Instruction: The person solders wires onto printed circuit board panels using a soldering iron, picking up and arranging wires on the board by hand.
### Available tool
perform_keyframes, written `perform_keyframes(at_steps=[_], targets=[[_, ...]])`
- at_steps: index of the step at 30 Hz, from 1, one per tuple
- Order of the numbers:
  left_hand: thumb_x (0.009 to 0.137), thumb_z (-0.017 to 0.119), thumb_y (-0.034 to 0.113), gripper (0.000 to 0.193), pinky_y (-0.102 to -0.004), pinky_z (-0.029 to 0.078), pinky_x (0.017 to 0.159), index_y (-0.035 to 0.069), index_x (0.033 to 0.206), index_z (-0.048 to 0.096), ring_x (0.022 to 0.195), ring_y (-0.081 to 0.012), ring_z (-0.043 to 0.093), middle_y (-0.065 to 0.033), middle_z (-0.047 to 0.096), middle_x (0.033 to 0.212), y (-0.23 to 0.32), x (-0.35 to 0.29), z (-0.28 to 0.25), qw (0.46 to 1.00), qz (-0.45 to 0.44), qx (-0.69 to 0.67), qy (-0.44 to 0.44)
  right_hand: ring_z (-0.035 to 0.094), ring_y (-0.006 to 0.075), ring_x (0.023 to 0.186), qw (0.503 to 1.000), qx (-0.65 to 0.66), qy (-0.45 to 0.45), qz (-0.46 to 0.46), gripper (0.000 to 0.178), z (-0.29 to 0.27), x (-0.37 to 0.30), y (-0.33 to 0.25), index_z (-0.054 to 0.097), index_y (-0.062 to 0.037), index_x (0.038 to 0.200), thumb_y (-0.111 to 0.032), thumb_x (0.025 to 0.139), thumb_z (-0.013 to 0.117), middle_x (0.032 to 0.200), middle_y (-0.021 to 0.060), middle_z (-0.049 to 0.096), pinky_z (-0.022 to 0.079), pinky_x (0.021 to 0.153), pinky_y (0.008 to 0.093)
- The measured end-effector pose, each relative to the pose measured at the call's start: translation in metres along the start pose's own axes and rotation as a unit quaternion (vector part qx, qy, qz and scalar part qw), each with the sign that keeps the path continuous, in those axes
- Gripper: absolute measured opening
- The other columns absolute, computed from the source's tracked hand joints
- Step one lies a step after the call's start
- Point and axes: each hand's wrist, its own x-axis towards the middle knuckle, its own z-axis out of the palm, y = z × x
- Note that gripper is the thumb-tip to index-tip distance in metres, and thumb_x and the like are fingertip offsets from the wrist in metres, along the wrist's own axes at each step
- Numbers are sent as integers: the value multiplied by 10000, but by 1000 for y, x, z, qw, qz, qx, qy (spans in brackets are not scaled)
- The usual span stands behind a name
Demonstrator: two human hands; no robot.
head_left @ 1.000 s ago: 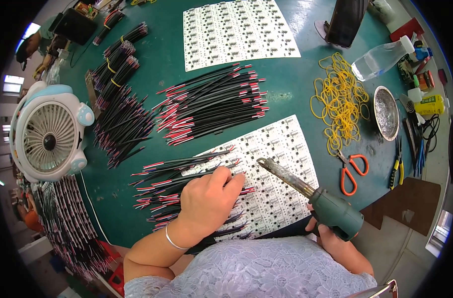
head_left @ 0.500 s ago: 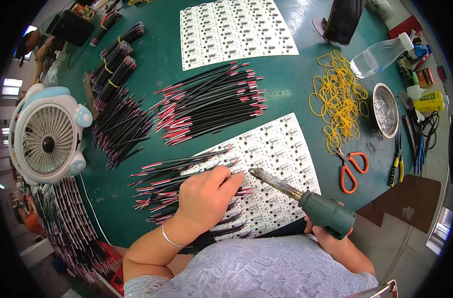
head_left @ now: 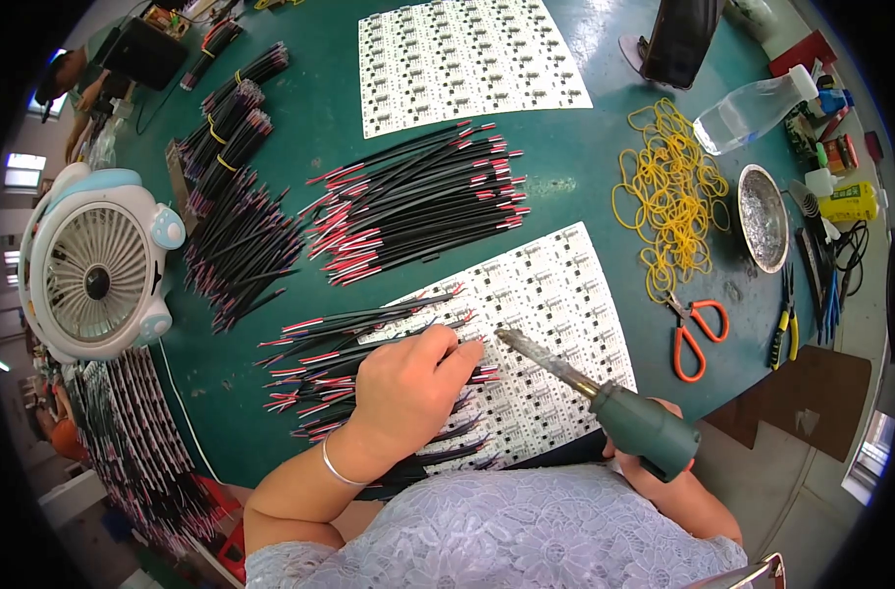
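Note:
My left hand point(head_left: 408, 383), a silver bangle at its wrist, is closed in a pinch over a white sheet of small circuit boards point(head_left: 555, 314). A thin cable end shows at its fingertips; the hand hides most of the cable. Around it lie black cables point(head_left: 320, 373) with red and white ends, several reaching across the sheet's left side. My right hand point(head_left: 654, 479) grips the dark green handle of a soldering iron point(head_left: 649, 427). The iron's metal tip points up and left, just right of my left fingertips, apart from them.
Beyond the sheet lie a pile of black cables point(head_left: 418, 206) and a second board sheet point(head_left: 467, 64). At left stand a fan point(head_left: 94, 280) and bundled cables point(head_left: 241, 137). To the right are yellow rubber bands point(head_left: 663, 196), a metal bowl point(head_left: 763, 221), orange-handled cutters point(head_left: 693, 339) and a bottle point(head_left: 752, 113).
The soldering iron's tip has shifted slightly right, and its handle sits a little lower. My left hand stays almost in place.

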Motion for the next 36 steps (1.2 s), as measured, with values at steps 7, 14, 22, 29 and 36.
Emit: perform_keyframes(at_steps=[7,14,22,29,36], targets=[[669,661,34,246,-298,429,468,117,898,691,558,-188,543,-17,554,763,0,0,0,1000,4,0,-6,606,161,584,998,17,41,-34,188,1,-7,4,578,17,1029,-91,882,534,855,94,624,484,571,308],[678,656,43,227,-304,432,472,110,893,686,579,-193,546,-27,560,789,-5,0,3,999,38,-32,2,613,175,573,999,35,24,20,188,3,-10,3,572,21,989,8,817,498,804,98,589,512,551,302],[691,676,77,204,-294,436,484,98,894,679,604,-187,562,-34,561,820,-3,-3,5,999,51,5,6,614,181,574,999,32,18,27,163,7,-14,5,573,22,949,21,803,498,767,96,588,515,545,307],[695,675,76,209,-296,434,484,100,903,679,595,-188,549,-35,559,828,-2,-3,4,999,48,18,7,644,219,864,939,245,-11,242,338,7,-32,11,624,-17,1070,-144,763,687,946,117,649,520,728,357],[752,646,109,194,-302,444,484,88,945,644,622,-180,565,-36,531,822,-3,-4,3,998,57,30,0,646,284,923,796,542,204,175,630,31,-19,11,427,5,1314,-301,824,679,1156,182,582,559,757,400]])
